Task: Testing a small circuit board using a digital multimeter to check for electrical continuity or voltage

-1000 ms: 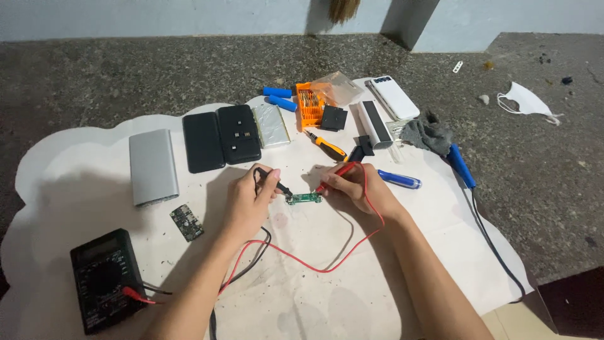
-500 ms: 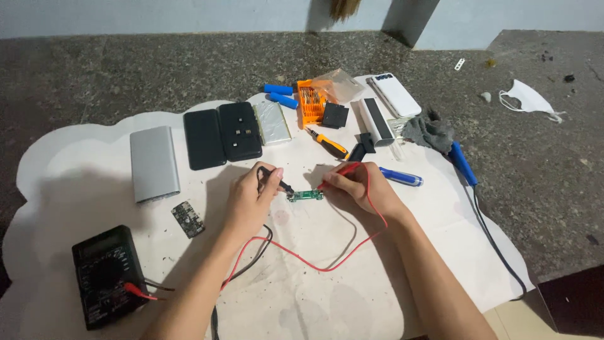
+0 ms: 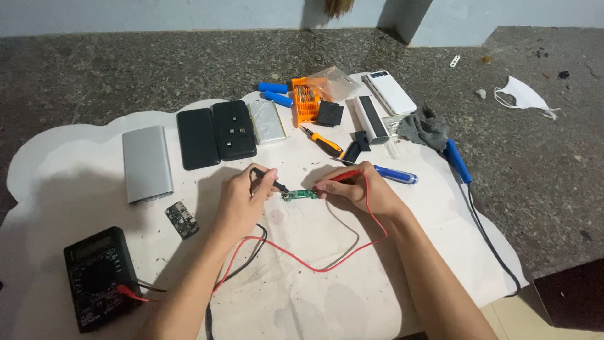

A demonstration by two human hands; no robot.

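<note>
A black multimeter [image 3: 100,277] sits nearest on the white mat [image 3: 327,296], and beyond it the left hand [image 3: 242,201] pinches a black probe [image 3: 270,181] and the right hand [image 3: 355,189] a red probe [image 3: 343,177], fingers clenched, tips touching the small green circuit board [image 3: 299,195] lying between them.
</note>
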